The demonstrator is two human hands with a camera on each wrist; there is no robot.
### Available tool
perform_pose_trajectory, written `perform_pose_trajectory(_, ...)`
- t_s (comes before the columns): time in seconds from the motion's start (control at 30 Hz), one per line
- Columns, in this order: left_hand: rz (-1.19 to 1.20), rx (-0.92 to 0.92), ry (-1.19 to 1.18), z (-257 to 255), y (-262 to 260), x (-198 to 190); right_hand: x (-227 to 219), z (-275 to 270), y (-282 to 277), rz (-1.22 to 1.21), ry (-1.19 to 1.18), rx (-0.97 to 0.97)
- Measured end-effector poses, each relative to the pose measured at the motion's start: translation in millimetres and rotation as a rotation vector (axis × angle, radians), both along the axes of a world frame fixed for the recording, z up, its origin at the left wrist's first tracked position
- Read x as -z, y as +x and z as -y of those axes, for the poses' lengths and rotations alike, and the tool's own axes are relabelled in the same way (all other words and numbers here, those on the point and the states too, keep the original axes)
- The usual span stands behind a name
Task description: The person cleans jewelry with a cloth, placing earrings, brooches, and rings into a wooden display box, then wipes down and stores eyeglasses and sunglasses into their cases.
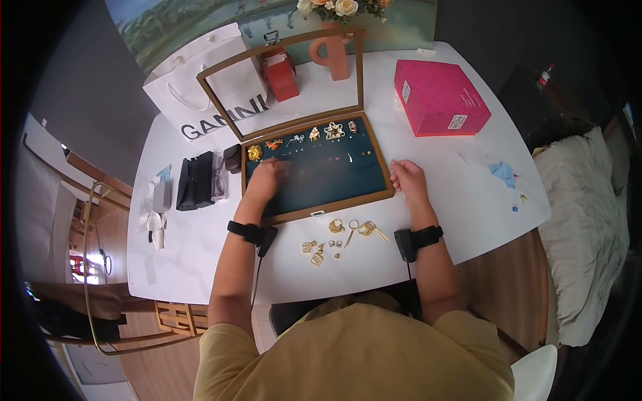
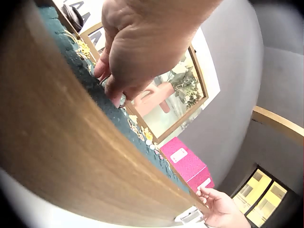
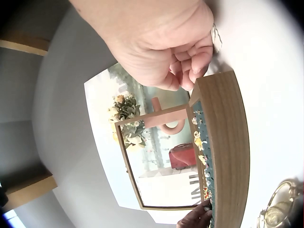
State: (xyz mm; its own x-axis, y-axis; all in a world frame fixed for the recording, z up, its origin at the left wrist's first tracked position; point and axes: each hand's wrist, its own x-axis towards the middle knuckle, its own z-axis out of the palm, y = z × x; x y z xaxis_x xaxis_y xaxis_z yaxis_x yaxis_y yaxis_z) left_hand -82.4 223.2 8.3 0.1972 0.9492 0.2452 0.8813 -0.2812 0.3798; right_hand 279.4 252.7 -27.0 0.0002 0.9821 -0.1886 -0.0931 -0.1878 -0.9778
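Observation:
A wooden jewelry display box [image 1: 321,212] lined in dark green padding lies on the table with its glass lid raised. My left hand [image 1: 265,179] reaches over the left part of the padding. In the left wrist view its thumb and finger pinch a small silvery piece of jewelry [image 2: 122,99] down at the lining; its exact kind is mostly hidden. Gold and silver pieces, among them a flower-shaped brooch [image 1: 334,130], line the back row. My right hand [image 1: 409,180] is beside the box's right edge, fingers loosely curled and holding nothing.
Several gold earrings [image 1: 366,229] and other small pieces lie before the box. A pink box [image 1: 441,100] stands at the back right, a white paper bag [image 1: 200,87] at the back left. A black case [image 1: 195,182] and glasses [image 1: 219,177] lie left of the box.

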Motion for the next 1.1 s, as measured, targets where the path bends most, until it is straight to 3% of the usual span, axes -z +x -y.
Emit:
perform_pose_trajectory(0.23,0.124,-0.083,0.145,11,1,-7,0,-1,-1,-0.001,-0.005,0.002)
perform_pose_trajectory(0.33,0.267,-0.063,0.172,41,28,-30,-2,1,-1,0.020,-0.015,0.009)
perform_pose_trajectory(0.43,0.199,0.125,-0.058,80,52,-39,-4,1,-2,0.035,-0.026,0.014)
perform_pose_trajectory(0.47,0.162,0.251,-0.016,89,54,-23,-3,1,-2,0.037,-0.030,0.016)
perform_pose_trajectory(0.5,0.189,0.288,-0.166,101,64,-26,-2,0,-2,0.032,-0.030,0.016)
perform_pose_trajectory(0.57,0.154,0.324,-0.189,118,72,-9,-1,0,-1,0.021,-0.032,0.016)
perform_pose_trajectory(0.67,0.158,0.195,-0.270,129,78,-5,2,-1,-1,0.029,-0.030,0.017)
perform_pose_trajectory(0.77,0.191,0.265,-0.104,121,69,-13,1,-1,-1,0.035,-0.027,0.010)
perform_pose_trajectory(0.87,0.156,-0.056,0.062,99,43,-19,1,-1,-1,0.026,-0.019,0.008)
perform_pose_trajectory(0.93,0.071,-0.436,0.238,76,25,-15,1,0,-2,0.027,-0.018,0.007)
perform_pose_trajectory(1.03,-0.153,-0.649,-0.012,54,-5,-8,-1,0,-2,0.022,-0.013,0.013)
perform_pose_trajectory(1.1,-0.137,-0.663,-0.097,41,-13,5,-1,0,-2,0.021,-0.012,0.010)
